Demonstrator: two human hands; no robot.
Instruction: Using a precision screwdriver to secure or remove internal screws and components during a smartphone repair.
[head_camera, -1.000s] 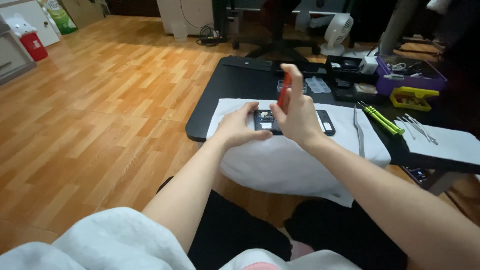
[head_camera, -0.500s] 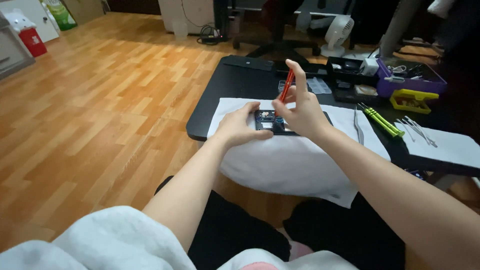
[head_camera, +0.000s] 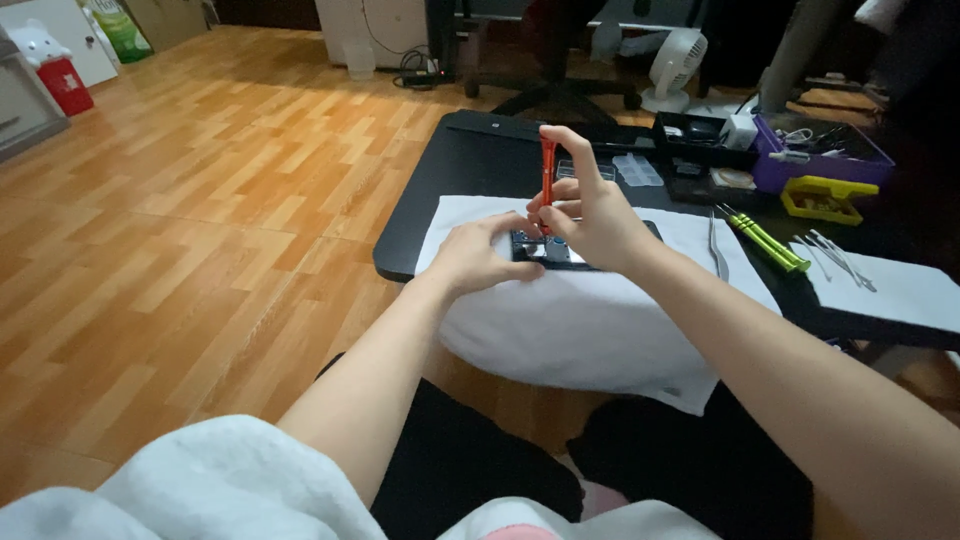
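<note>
While the left hand (head_camera: 478, 255) lies on the white cloth (head_camera: 590, 320) with its fingers curled and pressing the left end of the phone (head_camera: 550, 250), the right hand (head_camera: 590, 215) holds an orange screwdriver (head_camera: 547, 175) upright, with the tip down on the phone. The thumb and the fingers are closed around the lower part of the handle, and the index finger is bent over its top. The phone lies flat and opened on the cloth, at the front edge of the low black table (head_camera: 470, 165), between the two hands. To the right of the cloth lie metal tweezers (head_camera: 714, 245) and two green screwdrivers (head_camera: 765, 238), and further right some thin tools on a white sheet (head_camera: 900, 290). Behind them stand a yellow box (head_camera: 825, 197) and a purple tray (head_camera: 820, 160). A small white fan (head_camera: 678, 60) stands on the wooden floor (head_camera: 200, 200) behind the table.
</note>
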